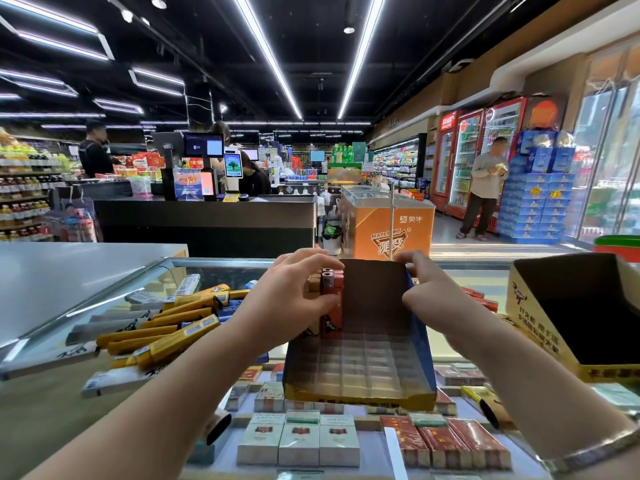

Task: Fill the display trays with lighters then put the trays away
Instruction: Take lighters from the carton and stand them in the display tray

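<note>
Supermarket aisles, checkout counters and drink fridges fill the background, and nearest the camera runs a glass tabletop (pixel 221 268) over a case of cigarette packs. On that glass sits a blue and yellow display tray (pixel 360 365), tilted back, with a clear grid of pockets that is almost wholly unfilled. A second display tray (pixel 575 317), yellow, stands empty to the right. A heap of loose lighters (pixel 162 323) in yellow and grey sleeves lies left of the blue tray. The left hand (pixel 287 299) is curled round a small cluster of red lighters (pixel 331 299) at the tray's far left corner, fingers pinching them upright. The right hand (pixel 426 292) grips the tray's right wall, fingers hooked over its edge. Filling looks barely begun. The risk, as I judge it, is that the bunched lighters miss their separate pockets and topple, or that the light cardboard tray slides on the slick glass if the steadying grip loosens.
</note>
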Tool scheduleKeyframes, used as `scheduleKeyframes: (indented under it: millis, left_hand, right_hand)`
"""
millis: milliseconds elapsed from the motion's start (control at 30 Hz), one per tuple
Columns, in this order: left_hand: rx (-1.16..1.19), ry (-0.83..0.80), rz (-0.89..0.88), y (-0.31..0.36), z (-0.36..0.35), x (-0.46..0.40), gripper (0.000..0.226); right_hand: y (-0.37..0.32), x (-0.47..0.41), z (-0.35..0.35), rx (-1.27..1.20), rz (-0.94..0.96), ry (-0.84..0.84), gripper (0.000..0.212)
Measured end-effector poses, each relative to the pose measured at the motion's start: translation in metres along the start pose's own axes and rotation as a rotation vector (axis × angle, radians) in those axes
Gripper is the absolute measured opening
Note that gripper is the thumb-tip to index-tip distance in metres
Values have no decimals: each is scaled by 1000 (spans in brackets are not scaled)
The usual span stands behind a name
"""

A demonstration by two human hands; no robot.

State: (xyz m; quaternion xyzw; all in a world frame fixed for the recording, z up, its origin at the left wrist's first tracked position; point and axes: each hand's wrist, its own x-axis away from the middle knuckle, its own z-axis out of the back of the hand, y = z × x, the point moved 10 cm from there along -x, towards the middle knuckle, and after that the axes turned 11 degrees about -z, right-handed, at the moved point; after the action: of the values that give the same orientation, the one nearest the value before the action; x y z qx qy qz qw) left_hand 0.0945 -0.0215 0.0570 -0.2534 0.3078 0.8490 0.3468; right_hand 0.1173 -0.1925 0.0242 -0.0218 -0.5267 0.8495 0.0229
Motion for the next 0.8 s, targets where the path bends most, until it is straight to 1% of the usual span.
scheduleKeyframes:
  millis: [67, 133, 200, 300, 367, 400, 467, 567, 667, 800]
  left_hand:
    - [127, -73, 101, -11, -9, 3, 56]
    - [187, -95, 153, -16, -15, 5, 64]
    - [140, -82, 149, -18, -15, 4, 63]
    - [42, -66, 121, -17, -15, 3, 55]
    - [10, -64, 94, -15, -15, 2, 49]
    - [1, -64, 83, -13, -15, 2, 48]
    - [-20, -62, 72, -11, -15, 2, 47]
    - [-47, -57, 77, -9, -16, 2, 49]
    - [-66, -46, 74, -7, -15, 3, 50]
    - [-83, -44, 70, -4, -16, 4, 50]
  right_hand:
    - [-1, 2, 0, 1, 3, -4, 54]
    - [-4, 4, 3, -6, 17, 1, 51]
    - [-11, 8, 18, 37, 67, 87, 44]
    - [-28, 20, 53, 183, 179, 328, 24]
    - [-33, 25, 67, 260, 187, 400, 13]
    - [-32, 25, 69, 312, 160, 388, 9]
    - [-25, 22, 61, 441, 50, 285, 2]
    - [-10, 25, 49, 635, -123, 93, 8]
    - [6, 39, 49, 812, -238, -62, 11]
    - [30, 68, 59, 956, -368, -184, 16]
